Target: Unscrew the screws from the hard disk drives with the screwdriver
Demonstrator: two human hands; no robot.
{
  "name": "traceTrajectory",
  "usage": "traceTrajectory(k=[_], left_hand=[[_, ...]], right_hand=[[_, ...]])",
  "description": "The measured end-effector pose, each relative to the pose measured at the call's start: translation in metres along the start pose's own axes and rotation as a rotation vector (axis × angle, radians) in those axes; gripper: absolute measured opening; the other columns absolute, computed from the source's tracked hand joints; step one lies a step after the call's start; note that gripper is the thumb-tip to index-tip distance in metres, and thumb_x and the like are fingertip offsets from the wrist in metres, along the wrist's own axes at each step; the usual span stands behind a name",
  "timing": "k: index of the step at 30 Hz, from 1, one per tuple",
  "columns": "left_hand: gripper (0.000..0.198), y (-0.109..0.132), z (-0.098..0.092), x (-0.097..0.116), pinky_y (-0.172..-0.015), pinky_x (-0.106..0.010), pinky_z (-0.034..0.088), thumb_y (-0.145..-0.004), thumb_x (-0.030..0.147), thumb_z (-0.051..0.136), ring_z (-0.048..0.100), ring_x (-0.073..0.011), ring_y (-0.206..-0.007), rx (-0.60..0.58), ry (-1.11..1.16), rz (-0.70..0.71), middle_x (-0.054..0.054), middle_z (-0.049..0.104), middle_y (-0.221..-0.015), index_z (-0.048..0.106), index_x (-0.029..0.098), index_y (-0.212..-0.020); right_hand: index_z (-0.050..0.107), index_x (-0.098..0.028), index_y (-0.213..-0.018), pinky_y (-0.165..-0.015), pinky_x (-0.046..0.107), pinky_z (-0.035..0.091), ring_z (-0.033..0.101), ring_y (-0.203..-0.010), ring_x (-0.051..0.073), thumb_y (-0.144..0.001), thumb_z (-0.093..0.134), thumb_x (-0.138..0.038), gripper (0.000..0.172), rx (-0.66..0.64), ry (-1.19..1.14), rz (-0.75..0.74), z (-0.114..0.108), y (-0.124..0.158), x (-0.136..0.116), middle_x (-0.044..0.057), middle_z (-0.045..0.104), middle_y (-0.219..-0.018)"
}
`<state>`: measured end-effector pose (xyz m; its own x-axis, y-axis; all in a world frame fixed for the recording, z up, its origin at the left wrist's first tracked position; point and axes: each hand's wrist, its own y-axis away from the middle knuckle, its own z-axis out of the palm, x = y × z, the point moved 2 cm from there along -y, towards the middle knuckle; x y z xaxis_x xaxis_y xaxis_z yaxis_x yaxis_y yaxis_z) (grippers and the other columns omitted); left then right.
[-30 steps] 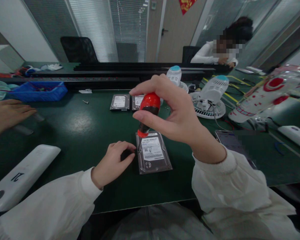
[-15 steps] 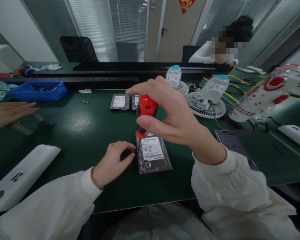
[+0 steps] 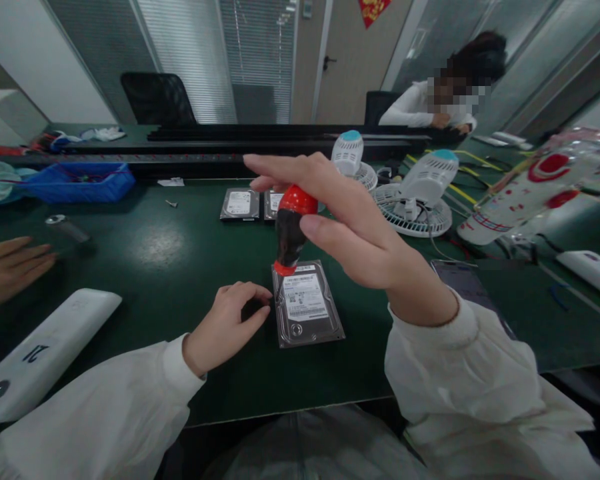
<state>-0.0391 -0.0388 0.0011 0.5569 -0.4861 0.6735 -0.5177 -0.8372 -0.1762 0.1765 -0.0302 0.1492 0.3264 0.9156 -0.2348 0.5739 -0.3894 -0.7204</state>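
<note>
A hard drive (image 3: 307, 307) with a white label lies flat on the green table in front of me. Over its left edge stands a red and black screwdriver (image 3: 291, 230), tilted slightly, its thin shaft reaching down to the drive's side. My right hand (image 3: 350, 233) is around the top of the handle, thumb against its side and forefinger stretched out past it. Beside the drive's left edge rests my left hand (image 3: 233, 323), fingers curled, forefinger and thumb tips at the edge near the shaft. Whatever lies under the screwdriver's tip is too small to make out.
Two more hard drives (image 3: 240, 204) lie farther back. White fans (image 3: 413, 207) and a phone (image 3: 467, 293) are to the right. At left are a white numbered device (image 3: 50, 353), a metal cylinder (image 3: 67, 228), a blue bin (image 3: 83, 183) and another person's hand (image 3: 15, 270).
My right thumb and fingers have shifted around the handle, which has turned and shows more black. My left hand and the drive stay put. The other person's hand has moved down and left.
</note>
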Motion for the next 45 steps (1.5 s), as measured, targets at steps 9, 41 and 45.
traceTrajectory(k=[9, 41, 45], left_hand=[[0.023, -0.001, -0.001, 0.000, -0.101, -0.057, 0.052, -0.100, 0.037, 0.059, 0.076, -0.0311, -0.105, -0.009, -0.001, -0.004, -0.006, 0.082, -0.108, 0.075, 0.023, -0.109], [0.019, -0.001, -0.001, 0.003, -0.102, -0.055, 0.052, -0.099, 0.035, 0.060, 0.076, -0.0300, -0.104, -0.006, 0.003, -0.006, -0.005, 0.082, -0.106, 0.074, 0.025, -0.106], [0.017, -0.001, -0.002, 0.003, -0.103, -0.055, 0.053, -0.099, 0.034, 0.062, 0.077, -0.0303, -0.105, -0.011, -0.001, -0.006, -0.005, 0.083, -0.106, 0.074, 0.025, -0.107]], right_hand=[[0.066, -0.010, -0.136, -0.105, 0.038, 0.055, 0.071, -0.113, 0.016, -0.115, 0.051, -0.038, 0.039, 0.081, 0.048, -0.036, 0.000, 0.000, 0.003, 0.006, 0.078, -0.133], [0.068, -0.017, -0.126, -0.100, 0.038, 0.058, 0.070, -0.102, 0.016, -0.108, 0.065, -0.042, 0.031, 0.153, 0.063, -0.052, 0.005, 0.000, 0.010, 0.004, 0.079, -0.125], [0.067, -0.017, -0.133, -0.102, 0.039, 0.057, 0.069, -0.107, 0.017, -0.112, 0.051, -0.051, 0.043, 0.137, 0.009, -0.122, 0.005, -0.001, 0.008, 0.005, 0.078, -0.124]])
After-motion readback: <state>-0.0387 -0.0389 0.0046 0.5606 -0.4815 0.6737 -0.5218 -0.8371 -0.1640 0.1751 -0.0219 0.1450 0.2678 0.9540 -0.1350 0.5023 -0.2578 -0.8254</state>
